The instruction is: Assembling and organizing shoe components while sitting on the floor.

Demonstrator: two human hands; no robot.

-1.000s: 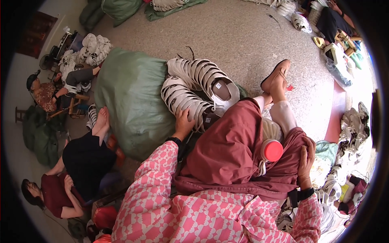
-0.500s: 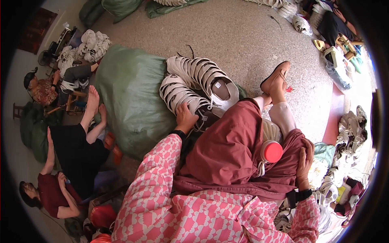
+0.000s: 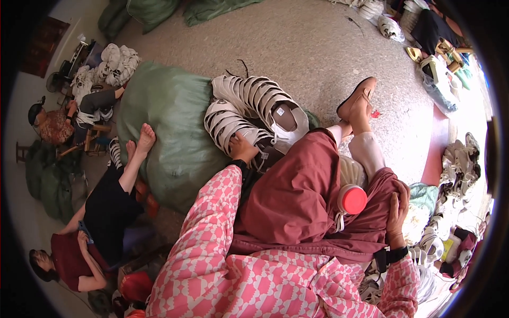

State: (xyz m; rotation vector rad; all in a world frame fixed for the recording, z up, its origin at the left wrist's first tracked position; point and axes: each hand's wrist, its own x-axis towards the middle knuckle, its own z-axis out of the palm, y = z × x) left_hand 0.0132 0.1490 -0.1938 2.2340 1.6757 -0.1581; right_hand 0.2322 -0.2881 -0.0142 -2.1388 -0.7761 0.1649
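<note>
Two long rows of nested white shoe uppers (image 3: pixel 258 90) lie against a big green sack, with dark openings and insoles at their near ends. My left hand (image 3: pixel 244 148) reaches to the near row, its fingers curled on the edge of a shoe upper (image 3: pixel 233 127) close to that end. My right hand (image 3: pixel 397 214) rests on my maroon trouser leg, fingers stretched out and holding nothing. Between my thighs sits a clear jar with a red lid (image 3: pixel 354 200), and white laces (image 3: pixel 340 221) hang beside it.
The bulging green sack (image 3: pixel 164 132) stands at my left. Beyond it, one person in a maroon top (image 3: pixel 77 259) leans back barefoot, and another person (image 3: pixel 53 124) sits beside piled uppers (image 3: pixel 119 63). More shoes (image 3: pixel 460 167) are heaped along the right.
My left hand has shifted slightly up along the near row of uppers, its fingers more curled. The barefoot person's legs have swung right and a phone shows in hand. The view has shifted slightly.
</note>
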